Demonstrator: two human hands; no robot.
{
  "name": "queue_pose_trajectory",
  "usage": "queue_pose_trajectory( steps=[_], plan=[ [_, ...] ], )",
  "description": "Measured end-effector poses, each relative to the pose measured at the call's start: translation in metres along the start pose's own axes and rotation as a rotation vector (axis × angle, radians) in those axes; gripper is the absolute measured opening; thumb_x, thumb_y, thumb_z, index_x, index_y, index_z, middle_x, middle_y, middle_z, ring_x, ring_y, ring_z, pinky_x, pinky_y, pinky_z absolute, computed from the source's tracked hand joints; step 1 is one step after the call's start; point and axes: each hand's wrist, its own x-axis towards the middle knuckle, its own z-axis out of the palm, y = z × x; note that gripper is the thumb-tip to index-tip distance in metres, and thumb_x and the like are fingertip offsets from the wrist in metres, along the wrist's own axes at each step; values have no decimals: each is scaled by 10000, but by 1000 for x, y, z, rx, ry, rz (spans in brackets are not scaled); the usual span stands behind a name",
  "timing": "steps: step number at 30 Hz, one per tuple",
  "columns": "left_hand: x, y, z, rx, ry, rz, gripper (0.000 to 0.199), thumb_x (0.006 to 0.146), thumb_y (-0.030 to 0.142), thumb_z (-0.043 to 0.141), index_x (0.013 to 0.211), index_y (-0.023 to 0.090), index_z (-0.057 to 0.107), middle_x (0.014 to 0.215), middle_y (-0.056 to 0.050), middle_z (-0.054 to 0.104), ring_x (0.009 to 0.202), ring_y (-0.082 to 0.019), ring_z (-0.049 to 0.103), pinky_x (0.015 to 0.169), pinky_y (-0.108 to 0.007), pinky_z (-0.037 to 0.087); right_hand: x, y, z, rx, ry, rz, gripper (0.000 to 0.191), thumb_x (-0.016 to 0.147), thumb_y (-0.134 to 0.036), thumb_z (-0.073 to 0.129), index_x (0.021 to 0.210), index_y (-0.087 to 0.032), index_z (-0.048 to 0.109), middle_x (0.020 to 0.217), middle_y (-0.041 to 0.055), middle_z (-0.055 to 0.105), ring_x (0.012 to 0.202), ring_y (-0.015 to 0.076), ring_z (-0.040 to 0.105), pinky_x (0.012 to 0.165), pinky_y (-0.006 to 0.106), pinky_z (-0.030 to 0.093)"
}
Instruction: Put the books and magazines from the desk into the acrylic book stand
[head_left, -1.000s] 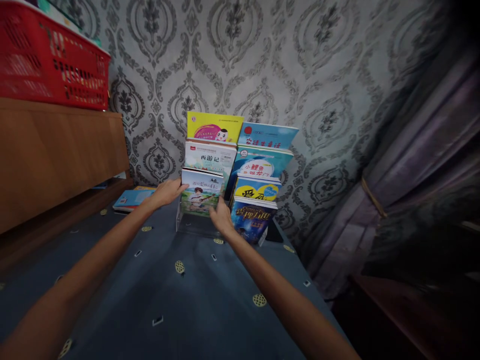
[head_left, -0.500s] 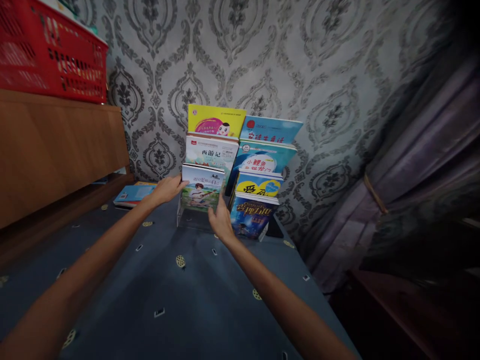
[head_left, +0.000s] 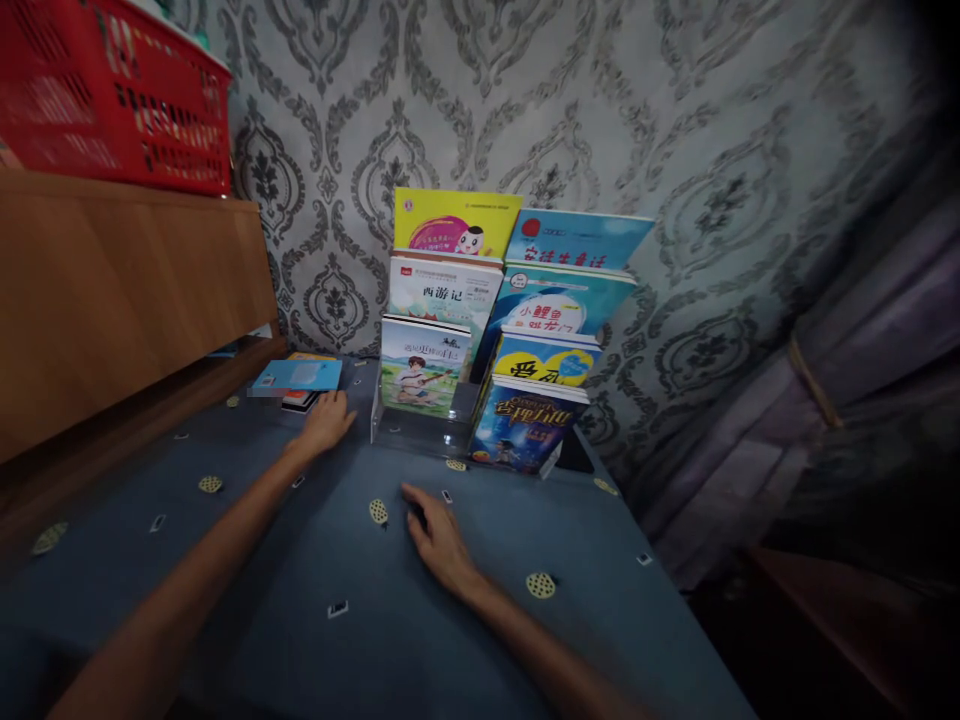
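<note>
My left hand (head_left: pixel 324 424) is at the near right corner of a small pile of books (head_left: pixel 300 376) lying flat, a blue one on top. Its fingers are loosely bent and apart; whether they touch the pile I cannot tell. My right hand (head_left: pixel 441 545) is open over the table, thumb and fingers apart, holding nothing. In front of it stands a clear stepped book rack (head_left: pixel 416 436). The rack's left column has a book with a guitar player on the cover (head_left: pixel 421 368), a white book (head_left: pixel 444 288) and a yellow book (head_left: pixel 456 218).
The rack's right column carries a dark blue book (head_left: pixel 525 430) and several others behind it. A wooden cabinet (head_left: pixel 135 290) with a red basket (head_left: pixel 165 115) on it borders the left. Patterned blue cloth (head_left: pixel 262 600) covers the table; a curtain (head_left: pixel 735 430) hangs at right.
Both hands have left the guitar-player book, which now stands in the rack. My left hand moved left to the pile; my right hand drew back toward me. The view shifted slightly.
</note>
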Motion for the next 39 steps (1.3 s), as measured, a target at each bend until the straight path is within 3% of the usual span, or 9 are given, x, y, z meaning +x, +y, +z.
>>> queue_pose_trajectory(
  steps=[4, 9, 16, 22, 28, 39],
  plan=[
    [13, -29, 10, 100, -4, -148, 448, 910, 257, 485, 1282, 9, 488, 1350, -303, 524, 1333, -391, 449, 1064, -511, 371, -14, -10, 2, 74, 5, -1, 409, 914, -229, 493, 1304, -215, 616, 1253, 102, 687, 1178, 253, 629, 1052, 462, 477],
    [39, -48, 14, 181, -9, -174, 489, 925, 251, 418, 1349, 8, 450, 1439, -291, 460, 1412, -389, 338, 1109, -550, 291, -14, -17, -1, 87, -5, -7, 360, 917, -198, 492, 1242, -212, 645, 1211, 101, 703, 1153, 242, 641, 1033, 435, 487],
    [64, -50, 28, 232, -26, -173, 440, 921, 129, 313, 1285, 24, 537, 1263, -295, 585, 1185, -400, 544, 959, -625, 382, -15, -18, -1, 39, -24, -88, 314, 920, -143, 476, 1144, -231, 678, 1243, 96, 686, 1196, 248, 616, 1072, 492, 442],
    [67, -49, 28, 279, 13, -134, 452, 923, 94, 291, 1272, 57, 577, 1242, -274, 593, 1110, -397, 578, 914, -601, 392, -14, -16, -1, 28, -27, -82, 287, 926, -154, 468, 1093, -230, 689, 1227, 104, 683, 1174, 244, 626, 1065, 492, 449],
    [44, -53, 17, 307, 6, -47, 448, 929, 107, 293, 1258, 79, 596, 1238, -263, 602, 1085, -387, 588, 933, -607, 369, -13, -18, -3, 41, -27, -89, 283, 924, -160, 466, 1077, -230, 694, 1227, 103, 682, 1176, 234, 621, 1061, 469, 451],
    [-53, -53, 1, 341, -18, 73, 439, 944, 130, 392, 1357, 161, 538, 1276, -166, 604, 1217, -306, 551, 1011, -434, 417, -11, -13, 0, 66, -28, -142, 285, 892, -139, 494, 1052, -213, 717, 1208, 111, 688, 1141, 236, 639, 1021, 452, 476]
  ],
)
